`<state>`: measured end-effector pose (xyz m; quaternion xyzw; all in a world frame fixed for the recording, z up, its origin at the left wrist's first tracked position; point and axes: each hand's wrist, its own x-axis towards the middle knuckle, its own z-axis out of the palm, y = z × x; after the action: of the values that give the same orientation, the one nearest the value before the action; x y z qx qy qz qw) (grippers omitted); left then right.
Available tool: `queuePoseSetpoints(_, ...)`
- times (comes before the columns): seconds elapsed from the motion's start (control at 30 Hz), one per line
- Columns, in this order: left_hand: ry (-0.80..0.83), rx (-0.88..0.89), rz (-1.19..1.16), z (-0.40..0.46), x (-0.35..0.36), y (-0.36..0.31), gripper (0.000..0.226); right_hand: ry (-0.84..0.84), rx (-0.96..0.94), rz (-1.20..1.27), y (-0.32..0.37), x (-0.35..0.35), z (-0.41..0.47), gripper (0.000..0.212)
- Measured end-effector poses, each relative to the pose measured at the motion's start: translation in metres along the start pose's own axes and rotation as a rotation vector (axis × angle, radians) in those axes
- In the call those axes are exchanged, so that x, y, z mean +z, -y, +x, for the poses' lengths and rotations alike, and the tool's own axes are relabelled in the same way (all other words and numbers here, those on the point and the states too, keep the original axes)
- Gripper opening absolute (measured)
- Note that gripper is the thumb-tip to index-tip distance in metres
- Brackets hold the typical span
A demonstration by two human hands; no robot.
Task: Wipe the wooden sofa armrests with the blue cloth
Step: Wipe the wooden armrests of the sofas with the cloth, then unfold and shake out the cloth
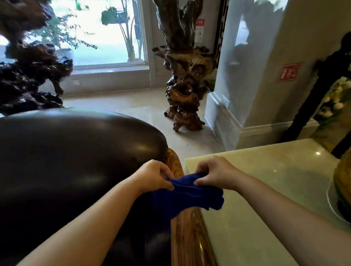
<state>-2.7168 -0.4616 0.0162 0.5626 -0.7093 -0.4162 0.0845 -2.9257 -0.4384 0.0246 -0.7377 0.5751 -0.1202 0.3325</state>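
Both hands' fingers [169,187] pinching blue cloth [186,195], seemingly touching wooden armrest [186,234] edge

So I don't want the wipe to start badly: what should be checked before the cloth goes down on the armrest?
1. Blue cloth held: ok, left hand and right hand both pinch it.
2. Cloth over wooden armrest: ok.
3. Cloth flat: not ok, bunched.
4. Armrest free of items: ok where visible.
5. Amber vase on side table clear of right arm: ok.
6. Dust on armrest: cannot tell.
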Motion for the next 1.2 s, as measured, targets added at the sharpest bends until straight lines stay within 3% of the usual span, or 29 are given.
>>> queuePoseSetpoints(0.3, -0.159, 0.131, 0.19, -0.151, -0.111, -0.127, 0.018, -0.155, -0.231, -0.141, 0.159, -0.117, -0.09, 0.009)
queuePoseSetpoints(0.57, -0.436, 0.113, 0.248, -0.32, -0.199, -0.144, 0.015, -0.162, -0.473, -0.211, 0.321, -0.131, -0.152, 0.008)
queuePoseSetpoints(0.83, -0.623, -0.011, 0.089, -0.522, -0.242, -0.046, 0.014, -0.122, -0.752, -0.22, 0.493, -0.031, -0.192, 0.003)
queuePoseSetpoints(1.13, -0.806, -0.252, 0.053, -0.784, -0.256, 0.102, 0.015, 0.097, -0.992, -0.144, 0.687, 0.169, -0.248, 0.005)
queuePoseSetpoints(1.2, -0.855, -0.32, 0.055, -0.839, -0.256, 0.131, 0.017, 0.154, -1.046, -0.088, 0.729, 0.215, -0.262, 0.016)
